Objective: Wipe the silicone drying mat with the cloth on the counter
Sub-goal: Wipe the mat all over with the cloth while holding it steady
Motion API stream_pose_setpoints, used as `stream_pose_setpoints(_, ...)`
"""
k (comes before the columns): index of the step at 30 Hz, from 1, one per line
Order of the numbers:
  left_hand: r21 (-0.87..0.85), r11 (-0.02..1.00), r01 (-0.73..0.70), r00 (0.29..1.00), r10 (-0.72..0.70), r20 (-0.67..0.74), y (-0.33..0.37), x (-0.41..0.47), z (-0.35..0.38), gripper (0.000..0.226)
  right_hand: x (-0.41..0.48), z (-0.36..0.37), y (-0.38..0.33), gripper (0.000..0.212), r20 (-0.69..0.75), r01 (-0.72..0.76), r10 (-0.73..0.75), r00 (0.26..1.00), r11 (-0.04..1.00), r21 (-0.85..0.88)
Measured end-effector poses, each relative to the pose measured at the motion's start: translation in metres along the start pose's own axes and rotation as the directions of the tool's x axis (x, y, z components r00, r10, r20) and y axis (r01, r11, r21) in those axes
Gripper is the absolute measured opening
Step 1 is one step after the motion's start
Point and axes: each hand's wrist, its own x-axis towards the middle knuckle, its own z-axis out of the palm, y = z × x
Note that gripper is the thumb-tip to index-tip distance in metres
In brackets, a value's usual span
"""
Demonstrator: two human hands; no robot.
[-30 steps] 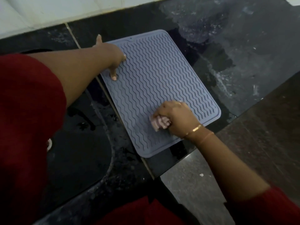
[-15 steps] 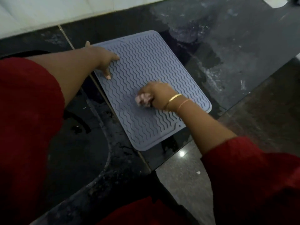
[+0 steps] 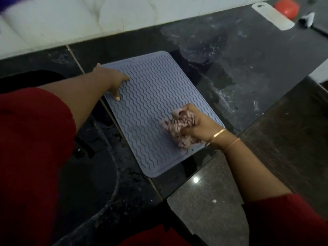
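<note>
1. Head view, and the pale grey-blue silicone drying mat [image 3: 150,107] with its wavy ridges lies flat on the dark polished stone counter [image 3: 257,71], turned at an angle to the counter's front edge.
2. The left hand [image 3: 113,80] is spread flat, fingers splayed, on the mat's far-left corner, with one fingertip [image 3: 117,98] pressed on the ridges near the left edge. It grips nothing.
3. The right hand [image 3: 197,125] is closed in a fist around a crumpled pink-and-white cloth [image 3: 177,128], low on the mat's right side.
4. The cloth bulges out to the left of the fist and below it, touching the mat; its lower end sits just beside the mat's near-right edge.
5. Two thin bangles [image 3: 220,133] ring the right wrist, and red sleeves [image 3: 33,139] cover both upper arms.
6. Left of the mat, under the left forearm, is a dark sink basin [image 3: 85,171].
7. Pale streaks and smears mark the counter to the right of the mat.
8. Far back on the right, well apart from the mat, a flat white board [image 3: 271,15] lies on the counter with a round red object [image 3: 285,7] just beyond it; the red thing is too blurred to name.
</note>
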Motion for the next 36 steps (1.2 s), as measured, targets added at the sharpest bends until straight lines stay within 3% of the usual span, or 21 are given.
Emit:
stream_pose_setpoints(3, -0.001, 0.999, 0.037, 0.999, -0.037, -0.007, 0.0, 0.003, 0.004, 0.098, 0.036, -0.005, -0.022, 0.043, 0.056, -0.088, 0.07, 0.996, 0.901, 0.424)
stream_pose_setpoints(5, 0.009, 0.999, 0.042, 0.999, -0.042, 0.003, 0.001, 0.005, 0.003, 0.098, 0.061, -0.002, -0.031, 0.038, 0.133, -0.148, 0.096, 0.986, 0.871, 0.468)
stream_pose_setpoints(6, 0.013, 0.999, 0.047, 0.999, -0.047, 0.01, 0.002, 0.007, 0.003, 0.098, 0.074, -0.001, -0.033, 0.041, 0.105, -0.16, 0.129, 0.986, 0.908, 0.388)
stream_pose_setpoints(8, 0.019, 0.998, 0.056, 0.998, -0.056, 0.021, 0.002, 0.009, 0.002, 0.101, 0.098, 0.004, -0.031, 0.06, -0.103, -0.162, 0.17, 0.98, 0.984, 0.078)
stream_pose_setpoints(11, 0.043, 0.997, 0.063, 0.998, -0.064, 0.027, 0.001, 0.013, -0.001, 0.111, 0.108, 0.024, -0.03, 0.063, -0.376, -0.074, -0.007, 0.926, 0.977, -0.2)
stream_pose_setpoints(13, 0.073, 0.995, 0.063, 0.998, -0.065, 0.027, 0.001, 0.015, -0.003, 0.119, 0.101, 0.05, -0.029, 0.057, -0.374, -0.017, -0.178, 0.91, 0.886, -0.464)
stream_pose_setpoints(15, 0.088, 0.994, 0.061, 0.998, -0.063, 0.015, 0.003, 0.017, -0.007, 0.124, 0.09, 0.078, -0.028, 0.068, -0.323, -0.024, -0.318, 0.891, 0.678, -0.735)
stream_pose_setpoints(17, 0.099, 0.994, 0.056, 0.998, -0.057, 0.008, 0.005, 0.02, -0.009, 0.126, 0.085, 0.096, -0.024, 0.068, -0.281, -0.007, -0.426, 0.86, 0.539, -0.842)
stream_pose_setpoints(19, 0.126, 0.991, 0.046, 0.998, -0.051, 0.034, 0.005, 0.022, -0.013, 0.128, 0.088, 0.099, -0.018, 0.049, -0.294, 0.015, -0.546, 0.785, 0.49, -0.872)
stream_pose_setpoints(21, 0.163, 0.986, 0.03, 0.996, -0.043, 0.083, 0.007, 0.023, -0.018, 0.131, 0.093, 0.094, -0.01, 0.042, -0.324, 0.011, -0.568, 0.757, 0.507, -0.862)
stream_pose_setpoints(24, 0.189, 0.982, -0.008, 0.995, -0.011, 0.101, 0.009, 0.025, -0.024, 0.134, 0.098, 0.089, -0.01, 0.068, -0.266, -0.027, -0.352, 0.897, 0.557, -0.83)
stream_pose_setpoints(26, 0.175, 0.984, -0.027, 0.996, 0.011, 0.093, 0.007, 0.028, -0.025, 0.138, 0.1, 0.086, -0.019, 0.074, -0.207, -0.021, -0.279, 0.938, 0.548, -0.836)
stream_pose_setpoints(28, 0.162, 0.986, -0.037, 0.995, 0.02, 0.102, 0.004, 0.029, -0.026, 0.142, 0.108, 0.07, -0.034, 0.055, -0.142, 0.029, -0.218, 0.965, 0.632, -0.774)
stream_pose_setpoints(31, 0.159, 0.986, -0.055, 0.994, 0.039, 0.101, 0.002, 0.031, -0.028, 0.146, 0.132, 0.021, -0.064, 0.023, -0.117, -0.037, -0.023, 0.993, 0.873, -0.487)
stream_pose_setpoints(34, 0.209, 0.975, -0.073, 0.993, 0.051, 0.109, 0.006, 0.033, -0.033, 0.148, 0.166, -0.02, -0.078, 0.011, -0.235, 0.018, -0.094, 0.968, 0.952, -0.307)
stream_pose_setpoints(36, 0.228, 0.971, -0.078, 0.99, 0.049, 0.131, 0.01, 0.035, -0.037, 0.145, 0.191, -0.033, -0.084, 0.021, -0.292, 0.092, -0.189, 0.938, 0.945, -0.314)
